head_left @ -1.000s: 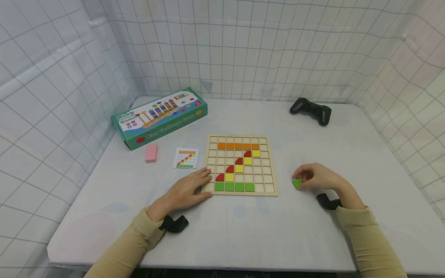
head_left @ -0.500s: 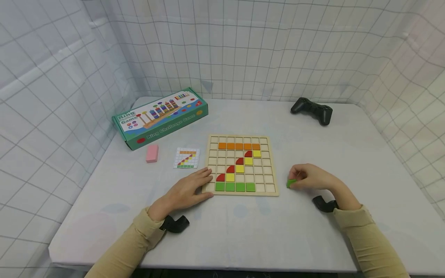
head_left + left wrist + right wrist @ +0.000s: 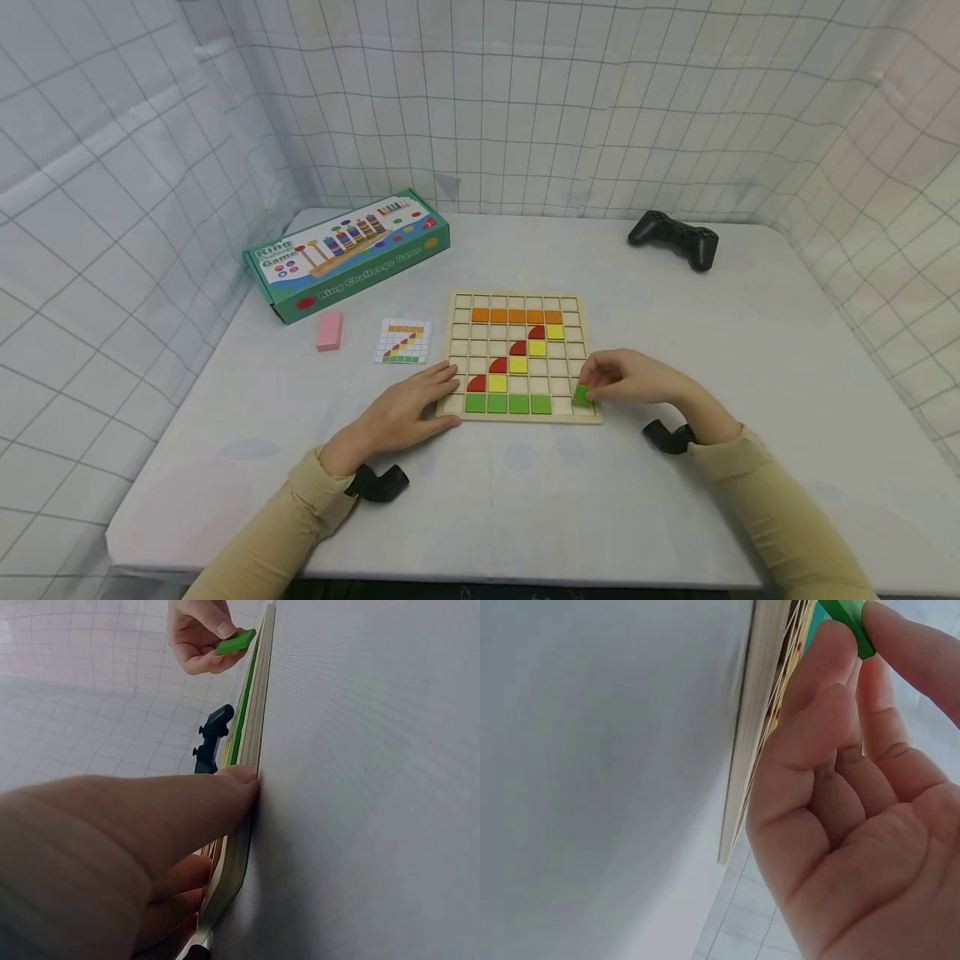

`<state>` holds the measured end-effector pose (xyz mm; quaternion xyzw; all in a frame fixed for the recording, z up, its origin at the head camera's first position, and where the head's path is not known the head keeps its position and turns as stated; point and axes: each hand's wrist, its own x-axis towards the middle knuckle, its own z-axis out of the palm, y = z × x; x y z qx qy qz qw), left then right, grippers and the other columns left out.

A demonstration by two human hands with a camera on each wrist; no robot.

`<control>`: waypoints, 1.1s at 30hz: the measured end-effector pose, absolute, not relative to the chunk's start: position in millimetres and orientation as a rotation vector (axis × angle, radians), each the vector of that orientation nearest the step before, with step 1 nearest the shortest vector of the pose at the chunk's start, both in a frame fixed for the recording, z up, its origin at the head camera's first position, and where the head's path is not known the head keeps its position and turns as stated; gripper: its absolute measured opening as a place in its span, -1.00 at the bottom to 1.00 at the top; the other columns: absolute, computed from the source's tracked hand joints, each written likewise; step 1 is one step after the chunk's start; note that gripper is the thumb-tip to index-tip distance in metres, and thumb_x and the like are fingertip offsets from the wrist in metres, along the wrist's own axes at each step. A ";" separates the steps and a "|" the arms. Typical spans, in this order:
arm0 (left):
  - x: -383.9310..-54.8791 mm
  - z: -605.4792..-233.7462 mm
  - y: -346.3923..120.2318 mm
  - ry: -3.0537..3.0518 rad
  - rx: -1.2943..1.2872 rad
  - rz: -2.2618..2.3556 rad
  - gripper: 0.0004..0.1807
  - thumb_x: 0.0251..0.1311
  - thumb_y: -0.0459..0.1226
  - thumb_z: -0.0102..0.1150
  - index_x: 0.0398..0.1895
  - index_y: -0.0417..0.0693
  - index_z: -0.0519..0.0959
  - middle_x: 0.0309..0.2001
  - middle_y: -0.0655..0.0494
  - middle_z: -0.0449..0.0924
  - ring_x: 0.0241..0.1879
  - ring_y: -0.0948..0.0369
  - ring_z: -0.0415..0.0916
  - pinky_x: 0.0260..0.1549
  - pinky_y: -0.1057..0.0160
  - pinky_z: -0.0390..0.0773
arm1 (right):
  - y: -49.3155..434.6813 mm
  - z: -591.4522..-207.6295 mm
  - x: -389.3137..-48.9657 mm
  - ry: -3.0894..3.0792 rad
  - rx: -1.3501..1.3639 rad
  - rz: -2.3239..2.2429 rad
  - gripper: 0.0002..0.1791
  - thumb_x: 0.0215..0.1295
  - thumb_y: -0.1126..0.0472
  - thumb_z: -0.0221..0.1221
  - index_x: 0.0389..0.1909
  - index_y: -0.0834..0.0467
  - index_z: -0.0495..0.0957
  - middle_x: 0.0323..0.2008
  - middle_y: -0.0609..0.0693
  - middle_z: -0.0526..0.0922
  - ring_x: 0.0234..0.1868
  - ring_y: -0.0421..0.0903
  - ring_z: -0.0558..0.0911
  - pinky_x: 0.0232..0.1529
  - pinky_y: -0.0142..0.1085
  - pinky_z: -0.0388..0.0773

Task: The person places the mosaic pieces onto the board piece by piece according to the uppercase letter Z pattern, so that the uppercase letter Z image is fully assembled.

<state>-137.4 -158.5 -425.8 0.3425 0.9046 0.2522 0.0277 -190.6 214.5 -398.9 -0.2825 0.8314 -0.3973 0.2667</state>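
Observation:
A wooden grid board [image 3: 558, 367] lies in the middle of the table, with orange, red, yellow and green pieces set in its cells. My right hand [image 3: 637, 377] pinches a green square tile [image 3: 582, 396] between thumb and fingers over the board's front right corner. In the right wrist view the same tile [image 3: 847, 622] is tilted at the fingertips. At the board's front left corner rests my left hand [image 3: 405, 408], its fingers extended along the left edge. Its thumb [image 3: 187, 806] touches the board's front edge in the left wrist view. Several green tiles [image 3: 519, 404] sit in the front row.
Left of the board lies a pattern card [image 3: 403, 341] showing a similar coloured figure. Beside it is a pink block [image 3: 329, 331]. A green game box [image 3: 348, 254] stands at the back left, and a black game controller [image 3: 675, 239] at the back right.
My right hand has moved left with the green tile, from the bare table to over the board's front right corner. The left hand has stayed in place.

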 end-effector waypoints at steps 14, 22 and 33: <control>-137.4 -425.3 -158.6 2.789 1.062 0.782 -0.34 0.22 -0.02 0.18 0.25 -0.30 0.39 0.34 -0.14 0.22 0.37 0.00 0.07 0.30 0.00 0.18 | 184.3 -392.0 -190.1 2.291 -0.768 -0.989 -0.89 0.19 0.24 0.26 -0.29 0.18 0.60 -0.41 -0.07 0.62 -0.38 -0.11 0.56 -0.32 -0.29 0.53; -138.1 -426.8 -159.2 2.784 1.050 0.800 -0.34 0.21 -0.02 0.19 0.25 -0.28 0.39 0.35 -0.12 0.21 0.38 0.03 0.06 0.31 0.03 0.17 | 180.1 -392.2 -187.1 2.337 -0.772 -0.928 -0.93 0.14 0.26 0.29 -0.36 0.16 0.62 -0.47 -0.09 0.61 -0.42 -0.16 0.54 -0.34 -0.31 0.53; -138.3 -426.9 -157.7 2.785 1.052 0.789 -0.34 0.21 -0.02 0.19 0.25 -0.27 0.38 0.35 -0.12 0.21 0.38 0.03 0.06 0.31 0.03 0.17 | 186.5 -393.9 -180.9 2.388 -0.833 -0.884 -0.89 0.15 0.23 0.29 -0.29 0.12 0.64 -0.47 -0.15 0.55 -0.41 -0.17 0.49 -0.38 -0.37 0.49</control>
